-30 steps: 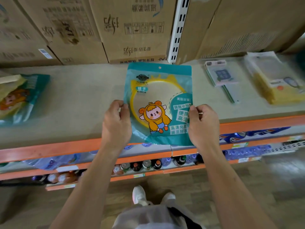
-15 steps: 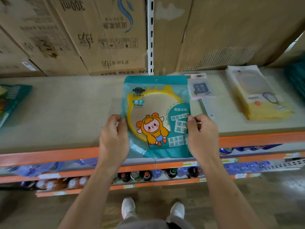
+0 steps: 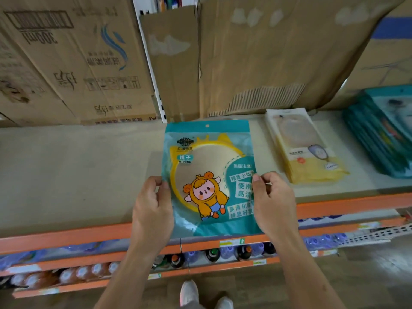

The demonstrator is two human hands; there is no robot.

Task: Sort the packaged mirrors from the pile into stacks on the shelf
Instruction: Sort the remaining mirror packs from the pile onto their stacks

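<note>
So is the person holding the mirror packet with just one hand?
No, the left hand and the right hand each pinch a side edge of the mirror packet.

The only view is worn on the person's head. It faces forward and down, near the shelf (image 3: 66,175), with the packaged mirror (image 3: 201,157) in the centre and the floor (image 3: 367,277) below.

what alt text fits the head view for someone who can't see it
A left hand and right hand pinch the side edges of a teal packaged mirror with a yellow cartoon character, held over a beige shelf. To its right lie a yellow-and-white package stack and a teal package stack.
</note>
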